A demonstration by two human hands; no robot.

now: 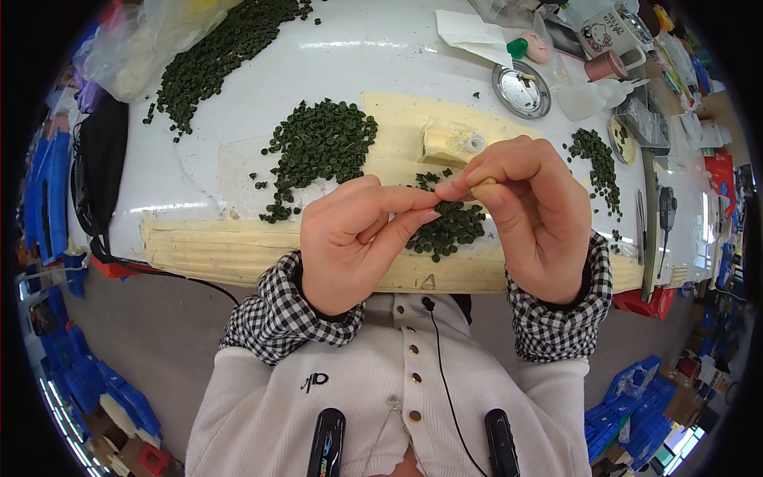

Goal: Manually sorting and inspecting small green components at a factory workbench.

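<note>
Left hand (pixel 350 242) is closing its thumb and forefinger into a pinch, the tips pointing toward the right hand (pixel 548 222), which is bending its fingers in toward its thumb, also pinching; whether a piece is sitting between either set of tips, one cannot tell. Just below the fingertips, a small pile (pixel 449 232) of dark green pieces is lying on the table (pixel 381 48), partly hidden by the hands. Behind it, a yellow block (pixel 441 145) is standing with a white ring (pixel 474 143) at its right end. A larger pile (pixel 322 143) is spreading out behind the left hand, a long heap (pixel 222 60) is stretching across the far left, and a scatter (pixel 596 167) is lying beyond the right hand, near a slim metal tool (pixel 640 226).
</note>
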